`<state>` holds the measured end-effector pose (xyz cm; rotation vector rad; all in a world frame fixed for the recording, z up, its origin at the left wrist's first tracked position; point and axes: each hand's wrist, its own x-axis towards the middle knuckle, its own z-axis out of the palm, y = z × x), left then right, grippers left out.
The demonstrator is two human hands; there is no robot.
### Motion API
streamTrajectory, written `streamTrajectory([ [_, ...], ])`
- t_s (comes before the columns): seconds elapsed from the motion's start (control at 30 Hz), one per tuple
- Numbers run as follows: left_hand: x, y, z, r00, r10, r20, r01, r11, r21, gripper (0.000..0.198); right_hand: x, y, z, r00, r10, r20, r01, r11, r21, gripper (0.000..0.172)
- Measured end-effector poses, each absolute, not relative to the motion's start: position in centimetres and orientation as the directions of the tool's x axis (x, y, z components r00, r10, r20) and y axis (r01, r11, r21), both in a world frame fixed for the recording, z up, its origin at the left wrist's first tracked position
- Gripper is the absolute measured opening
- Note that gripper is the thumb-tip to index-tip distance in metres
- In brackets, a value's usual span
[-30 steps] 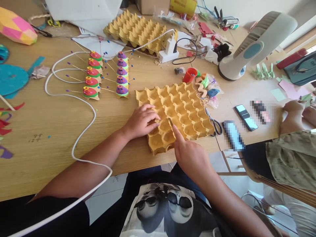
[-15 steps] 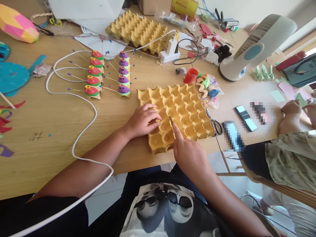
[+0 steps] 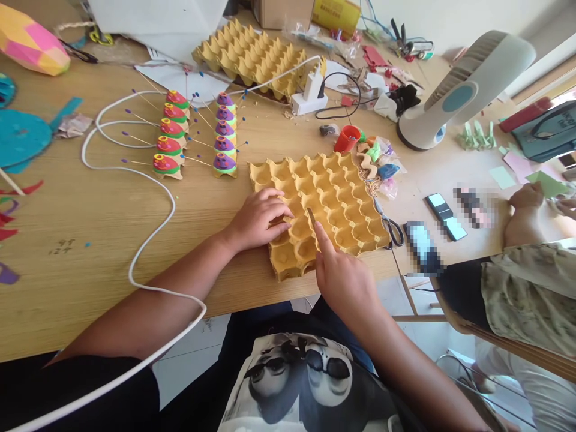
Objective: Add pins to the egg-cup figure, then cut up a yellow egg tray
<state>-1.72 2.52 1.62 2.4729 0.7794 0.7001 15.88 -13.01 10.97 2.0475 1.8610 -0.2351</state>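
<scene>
A yellow moulded-pulp egg tray (image 3: pixel 342 191) lies cup side up near the table's front edge. My left hand (image 3: pixel 261 221) rests on its left side, with fingers apart and lying over the cups. In my right hand (image 3: pixel 344 276) is a narrow-bladed knife (image 3: pixel 311 216), its handle hidden in my closed fingers. The index finger stretches along the knife, and the blade's tip touches the tray between two rows of cups. Black-handled scissors (image 3: pixel 392 228) lie against the tray's right edge.
Two rows of painted egg-carton caterpillars (image 3: pixel 169 129) stand behind left. A white cable (image 3: pixel 153 240) crosses the table and my left forearm. Farther back are another egg tray (image 3: pixel 252 54), a power adapter (image 3: pixel 310 99) and a fan (image 3: pixel 459 96). A co-worker's hand (image 3: pixel 526 198) touches green paper at right.
Both my hands and the knife stay nearly in place on the tray. At the right, the co-worker's hands have shifted slightly and more of the green paper shows. The view has moved a little.
</scene>
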Motion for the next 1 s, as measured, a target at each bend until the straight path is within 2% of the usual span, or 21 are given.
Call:
streamTrajectory([
  [0.5, -1.7, 2.4, 2.0, 0.713, 0.632, 0.305, 0.403, -0.724, 0.559, 0.017, 15.8, -12.5, 11.1, 0.148, 0.901, -0.407, 0.985, -0.097, 0.142, 0.07],
  [1.0, -1.8, 2.3, 2.1, 0.714, 0.634, 0.296, 0.415, -0.724, 0.551, 0.02, 15.5, -11.7, 11.8, 0.093, 0.903, -0.419, 0.978, -0.004, 0.208, 0.071],
])
